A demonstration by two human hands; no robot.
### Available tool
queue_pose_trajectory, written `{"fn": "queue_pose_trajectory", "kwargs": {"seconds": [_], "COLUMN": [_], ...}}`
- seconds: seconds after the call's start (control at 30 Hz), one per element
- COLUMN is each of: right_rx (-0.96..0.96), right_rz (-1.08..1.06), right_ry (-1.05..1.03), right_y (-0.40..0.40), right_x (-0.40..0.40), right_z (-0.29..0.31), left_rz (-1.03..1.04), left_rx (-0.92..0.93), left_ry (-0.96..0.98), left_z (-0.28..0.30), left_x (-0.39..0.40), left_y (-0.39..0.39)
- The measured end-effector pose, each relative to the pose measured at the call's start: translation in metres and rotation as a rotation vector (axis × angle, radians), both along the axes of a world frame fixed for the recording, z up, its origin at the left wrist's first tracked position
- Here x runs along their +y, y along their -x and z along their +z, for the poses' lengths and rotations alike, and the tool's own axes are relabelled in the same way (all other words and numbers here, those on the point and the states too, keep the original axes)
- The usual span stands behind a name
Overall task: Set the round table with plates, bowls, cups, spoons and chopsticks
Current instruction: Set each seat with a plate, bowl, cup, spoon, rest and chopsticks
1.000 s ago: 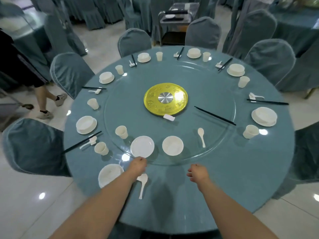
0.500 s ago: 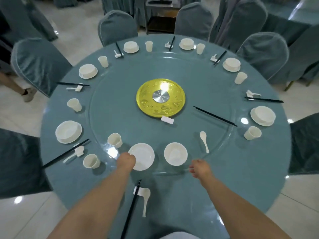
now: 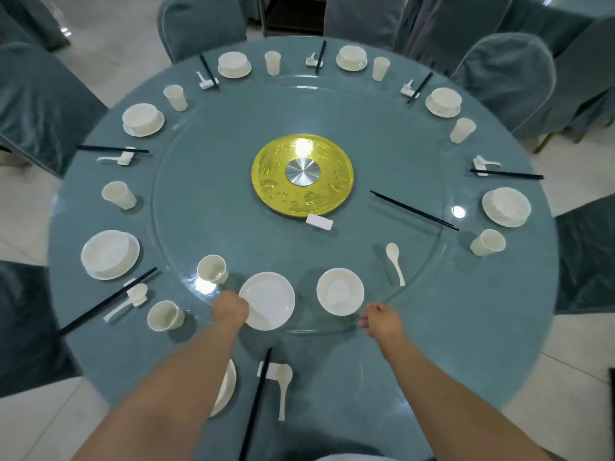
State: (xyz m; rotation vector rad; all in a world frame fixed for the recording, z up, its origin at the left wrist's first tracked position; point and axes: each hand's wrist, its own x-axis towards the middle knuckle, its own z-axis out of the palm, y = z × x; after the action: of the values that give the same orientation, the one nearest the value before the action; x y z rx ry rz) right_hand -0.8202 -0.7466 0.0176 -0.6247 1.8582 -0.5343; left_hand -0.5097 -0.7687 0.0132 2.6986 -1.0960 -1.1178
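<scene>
My left hand [image 3: 232, 311] at lower centre, fingers curled on near-left rim of plate [image 3: 270, 301] on glass turntable [image 3: 206, 207]. My right hand [image 3: 381, 322] lower right of centre, fingers loosely curled, holding nothing, at turntable edge just below bowl [image 3: 340, 291]. Cup [image 3: 212, 269] left of plate; spoon [image 3: 395, 262] and chopsticks [image 3: 414, 210] right of bowl. Table [image 3: 482, 327] ringed with finished settings.

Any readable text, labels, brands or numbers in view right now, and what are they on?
No readable text anywhere.
Gold centre disc: embossed relief around its rim, too blurred to tell whether it is writing or ornament.
Small white block at the disc's near edge: no print visible.
Plates, bowls, cups, spoons: plain white, unmarked.
</scene>
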Motion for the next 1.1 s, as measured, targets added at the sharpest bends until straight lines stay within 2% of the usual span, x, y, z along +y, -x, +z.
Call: {"fn": "queue_pose_trajectory", "kwargs": {"seconds": [0.3, 0.47, 0.53, 0.77, 0.83, 1.1], "right_rx": [-0.058, -0.127, -0.145, -0.107, -0.077, 0.097], "right_rz": [0.024, 0.036, 0.027, -0.197, -0.21, -0.235], "right_ry": [0.062, 0.15, 0.19, 0.206, 0.191, 0.039], "right_y": [0.013, 0.017, 0.026, 0.108, 0.135, 0.198], "right_x": [0.0, 0.001, 0.006, 0.047, 0.063, 0.112], "right_z": [0.028, 0.046, 0.049, 0.037, 0.032, 0.005], "left_rz": [0.095, 0.026, -0.016, -0.191, -0.266, -0.293], "left_rx": [0.017, 0.103, 0.191, 0.316, 0.316, 0.508], "left_ry": [0.238, 0.364, 0.384, 0.346, 0.312, 0.112], "left_z": [0.051, 0.079, 0.083, 0.067, 0.059, 0.032], "left_x": [0.013, 0.012, 0.012, 0.022, 0.028, 0.05], "left_y": [0.027, 0.086, 0.122, 0.233, 0.26, 0.327]}}
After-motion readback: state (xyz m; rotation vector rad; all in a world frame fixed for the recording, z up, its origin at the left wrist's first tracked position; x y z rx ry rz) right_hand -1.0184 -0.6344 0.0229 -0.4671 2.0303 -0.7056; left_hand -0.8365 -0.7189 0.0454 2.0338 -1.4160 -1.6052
